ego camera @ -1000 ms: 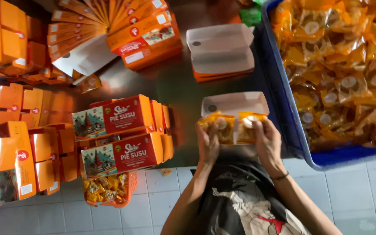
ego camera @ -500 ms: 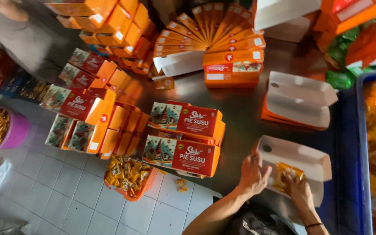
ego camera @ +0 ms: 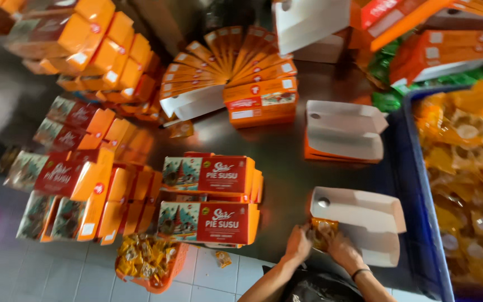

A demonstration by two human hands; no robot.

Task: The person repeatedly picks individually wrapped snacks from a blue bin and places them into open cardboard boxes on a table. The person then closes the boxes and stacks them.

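The open box [ego camera: 364,223] at the hands is plain white inside, with an orange outer skin showing at the edge of the second open box [ego camera: 343,134] behind it. The wrapped pastry [ego camera: 322,230] in the grip of both hands is golden yellow in clear wrap. The closed cartons [ego camera: 211,198] are orange with red front panels, white script and a small green-and-white picture at one end. The fan of flat cartons [ego camera: 236,61] is orange with white tabs. The crate [ego camera: 406,184] is deep blue, filled with yellow-gold packets [ego camera: 465,162]. The small basket [ego camera: 149,263] is orange. The surface [ego camera: 286,162] is dark, glossy grey. The floor tiles [ego camera: 68,274] are pale grey-white.
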